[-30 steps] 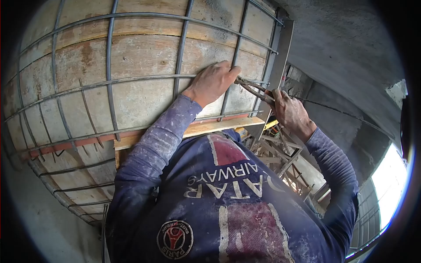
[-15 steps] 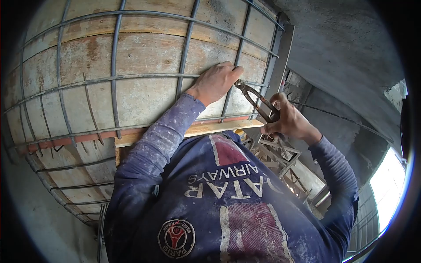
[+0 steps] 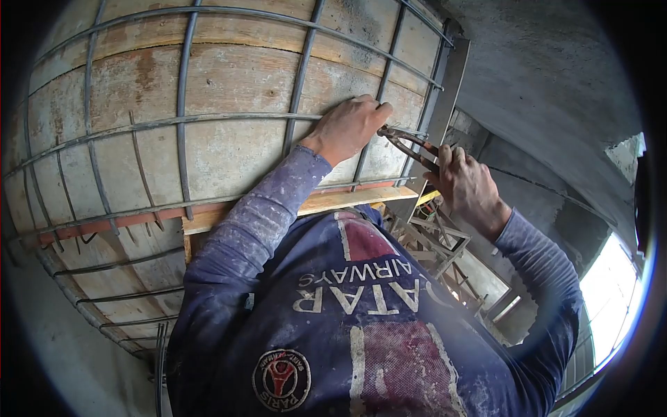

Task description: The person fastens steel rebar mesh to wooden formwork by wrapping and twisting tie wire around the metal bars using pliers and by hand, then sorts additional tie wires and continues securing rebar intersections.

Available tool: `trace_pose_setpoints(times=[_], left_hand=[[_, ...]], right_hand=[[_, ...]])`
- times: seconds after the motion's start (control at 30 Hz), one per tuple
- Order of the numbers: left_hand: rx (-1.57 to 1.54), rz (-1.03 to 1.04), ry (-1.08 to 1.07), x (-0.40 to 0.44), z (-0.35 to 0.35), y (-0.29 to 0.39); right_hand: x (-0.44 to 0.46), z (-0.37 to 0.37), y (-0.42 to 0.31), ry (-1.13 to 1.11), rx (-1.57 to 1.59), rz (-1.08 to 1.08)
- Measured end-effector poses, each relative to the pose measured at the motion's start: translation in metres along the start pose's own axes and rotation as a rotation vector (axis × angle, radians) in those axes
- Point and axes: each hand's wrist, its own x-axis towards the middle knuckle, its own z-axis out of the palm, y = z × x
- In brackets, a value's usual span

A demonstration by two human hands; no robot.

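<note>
A grid of steel rebar (image 3: 297,76) stands in front of board formwork (image 3: 236,76). My left hand (image 3: 353,124) is closed around a horizontal bar close to a crossing, its fingertips hidden behind the bar. In my right hand (image 3: 469,186) are the handles of a pair of pincers (image 3: 390,133). Their jaws touch or nearly touch the bar just beside my left thumb and index finger. Any wire between the jaws is too small to make out.
A wooden batten (image 3: 347,201) runs along the formwork's lower edge, close to my chest. Thin loose rods (image 3: 139,156) hang at the left. Behind my right arm stand timber frames (image 3: 445,243) and a grey concrete wall (image 3: 521,194).
My right hand has moved slightly right and turned, so the pincers lie flatter and their handles are closer together. My left hand keeps its place on the bar.
</note>
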Motion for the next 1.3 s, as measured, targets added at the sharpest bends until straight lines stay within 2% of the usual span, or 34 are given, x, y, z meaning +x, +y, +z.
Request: trace_pose_setpoints(times=[0.03,0.1,0.13,0.17,0.23,0.27,0.3,0.37,0.4,0.43,0.5,0.53,0.57,0.63,0.7,0.77,0.83,0.9,0.97,1.03,1.1,1.13,1.17,1.23,1.27,1.3], left_hand=[[-0.005,0.001,0.002,0.001,0.000,0.000],[-0.006,0.003,0.009,0.001,-0.001,0.001],[-0.006,0.000,0.008,0.002,-0.001,0.000],[-0.016,0.007,0.006,0.004,-0.001,-0.001],[-0.027,0.015,-0.005,0.003,0.000,0.000],[-0.038,0.009,-0.006,0.003,-0.001,0.001],[-0.047,-0.001,-0.008,0.003,-0.003,0.001],[-0.015,-0.041,-0.046,0.005,-0.006,0.000],[0.004,-0.062,-0.099,0.003,-0.006,0.002],[0.015,-0.048,-0.113,0.002,-0.005,0.003],[-0.025,-0.011,-0.041,0.002,-0.004,0.000],[-0.019,-0.011,-0.056,0.001,-0.005,-0.001],[-0.004,-0.002,-0.056,0.002,-0.004,-0.001],[0.022,-0.032,-0.071,0.001,-0.004,-0.002],[0.031,-0.023,-0.074,0.000,-0.003,-0.002],[0.041,-0.011,-0.075,0.000,-0.003,-0.003],[-0.020,-0.007,-0.085,0.002,-0.006,-0.003],[-0.072,0.021,-0.090,0.006,-0.013,-0.001],[-0.118,0.036,-0.086,0.011,-0.019,0.005],[-0.170,-0.078,-0.089,0.010,-0.024,0.013],[-0.155,-0.060,-0.043,0.008,-0.021,0.011],[-0.167,-0.052,-0.008,0.006,-0.019,0.012],[-0.149,-0.054,-0.009,0.005,-0.020,0.015],[-0.066,-0.089,-0.001,0.002,-0.021,0.020],[-0.043,-0.087,-0.014,0.000,-0.022,0.022],[0.043,-0.032,0.063,-0.003,-0.021,0.024]], right_hand=[[0.002,0.004,0.007,-0.004,-0.004,0.002],[0.005,0.014,0.018,0.023,0.243,-0.136],[0.009,0.019,0.021,-0.080,0.328,-0.130],[0.011,0.019,0.025,-0.081,0.328,-0.134],[0.012,0.012,0.027,-0.613,1.250,0.370],[0.012,0.029,0.037,-0.915,2.011,0.636],[0.007,0.033,0.034,-0.915,2.015,0.629],[-0.001,0.035,0.015,-0.801,2.176,0.481],[-0.003,0.031,0.004,-0.623,2.056,0.462],[-0.006,0.034,0.005,-0.609,2.077,0.454],[-0.008,0.037,0.010,-0.497,1.910,0.362],[-0.011,0.028,0.009,-0.409,1.695,0.312],[-0.011,0.028,0.008,-0.394,1.701,0.300],[-0.010,0.027,0.002,0.263,0.838,-0.107],[-0.016,0.019,-0.011,0.266,0.796,-0.027],[-0.021,0.015,-0.018,0.162,0.385,0.020],[-0.012,0.023,-0.012,0.153,0.402,-0.017],[0.002,0.034,-0.002,-0.407,1.871,0.288],[0.003,0.051,0.008,-0.464,2.352,0.378],[0.000,0.084,0.011,-0.562,2.685,0.197],[-0.001,0.112,0.003,-0.548,2.908,0.066],[-0.002,0.132,-0.002,-0.518,3.021,-0.069],[-0.005,0.143,-0.007,-0.587,3.183,-0.141],[-0.013,0.158,-0.021,-0.512,3.228,-0.433],[-0.023,0.151,-0.029,-0.310,3.187,-0.485],[-0.030,0.154,-0.031,-0.150,3.161,-0.589]])
